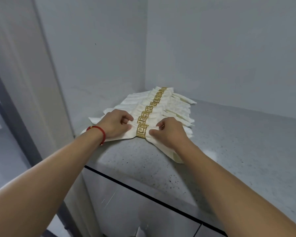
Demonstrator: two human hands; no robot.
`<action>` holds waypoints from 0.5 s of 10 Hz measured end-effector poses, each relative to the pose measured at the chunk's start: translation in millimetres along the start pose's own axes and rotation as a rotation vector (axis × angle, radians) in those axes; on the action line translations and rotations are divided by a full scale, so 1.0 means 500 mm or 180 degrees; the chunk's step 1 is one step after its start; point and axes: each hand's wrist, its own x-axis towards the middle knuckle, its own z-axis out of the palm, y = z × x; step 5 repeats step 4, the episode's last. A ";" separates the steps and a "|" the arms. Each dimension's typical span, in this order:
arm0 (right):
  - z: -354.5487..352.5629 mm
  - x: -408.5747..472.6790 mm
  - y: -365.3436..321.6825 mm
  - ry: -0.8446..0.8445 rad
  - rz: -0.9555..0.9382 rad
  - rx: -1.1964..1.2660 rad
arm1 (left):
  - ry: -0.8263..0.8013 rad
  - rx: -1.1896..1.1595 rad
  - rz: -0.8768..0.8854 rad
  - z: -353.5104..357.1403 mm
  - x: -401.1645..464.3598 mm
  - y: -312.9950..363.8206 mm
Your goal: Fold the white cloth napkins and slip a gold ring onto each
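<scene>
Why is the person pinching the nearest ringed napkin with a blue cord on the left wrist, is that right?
Nearly. The head view shows the cord is red. Both hands, left hand and right hand, do pinch the nearest napkin beside its gold ring.

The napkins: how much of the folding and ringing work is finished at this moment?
Done: a row of ringed napkins lies on the counter. In hand: left hand and right hand pinch the nearest napkin beside its gold ring. No unfolded napkins show.
</scene>
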 end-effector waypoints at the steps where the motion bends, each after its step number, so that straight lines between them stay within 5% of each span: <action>1: -0.002 -0.005 0.012 0.0007 0.0011 0.0266 | 0.0186 0.0112 0.0119 0.008 0.003 -0.008; 5: 0.005 -0.012 0.017 0.0262 -0.0117 0.0125 | 0.0510 -0.0071 -0.0062 0.020 -0.003 -0.004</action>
